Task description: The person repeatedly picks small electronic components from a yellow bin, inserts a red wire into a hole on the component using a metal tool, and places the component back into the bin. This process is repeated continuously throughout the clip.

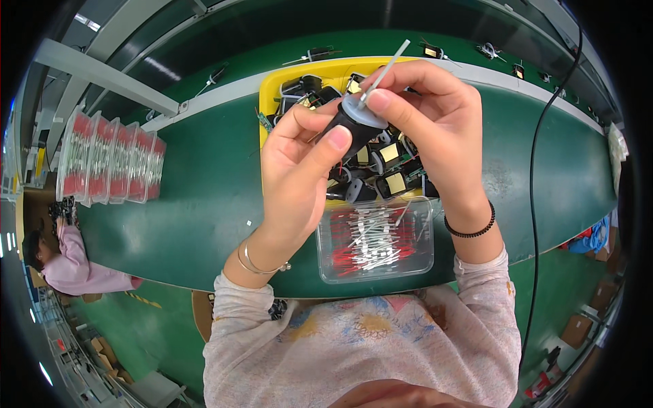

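Head view is showing you holding a small black cylindrical part [354, 129] up above the green workbench [204, 190], lifted clear of the yellow tray [272, 85] so both hands can work on it. Your left hand [299, 163] is pinching the black body between thumb and fingers, steadying it with its grey cap [362, 112] turned up toward you. Your right hand [435, 115] is closing thumb and forefinger on a thin white lead [388, 68] that is sticking out of the cap, up and away from you.

The yellow tray is sitting toward the far edge of the workbench, filled with more black parts, within easy reach. A clear plastic box [375, 239] of red and white leads is lying at the near edge, just under your wrists. A row of clear boxes [109, 163] with red contents is waiting at the left end.
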`<action>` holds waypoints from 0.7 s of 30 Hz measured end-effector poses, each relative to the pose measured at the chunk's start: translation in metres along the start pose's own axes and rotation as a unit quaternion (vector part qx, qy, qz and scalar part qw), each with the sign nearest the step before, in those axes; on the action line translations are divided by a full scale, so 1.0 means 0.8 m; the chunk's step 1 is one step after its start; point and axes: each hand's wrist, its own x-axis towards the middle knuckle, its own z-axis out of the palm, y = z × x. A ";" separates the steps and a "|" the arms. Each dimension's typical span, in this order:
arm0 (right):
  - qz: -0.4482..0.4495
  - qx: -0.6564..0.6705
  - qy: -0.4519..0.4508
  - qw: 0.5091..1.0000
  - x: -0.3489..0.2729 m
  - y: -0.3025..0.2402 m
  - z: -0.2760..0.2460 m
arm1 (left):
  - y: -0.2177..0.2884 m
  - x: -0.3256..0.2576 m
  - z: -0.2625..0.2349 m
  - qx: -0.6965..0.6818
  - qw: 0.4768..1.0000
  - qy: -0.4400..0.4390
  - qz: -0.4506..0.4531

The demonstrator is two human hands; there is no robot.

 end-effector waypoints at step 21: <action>-0.598 0.277 0.033 0.751 -0.060 -0.083 0.011 | -0.073 0.279 -0.248 0.603 0.783 0.145 0.052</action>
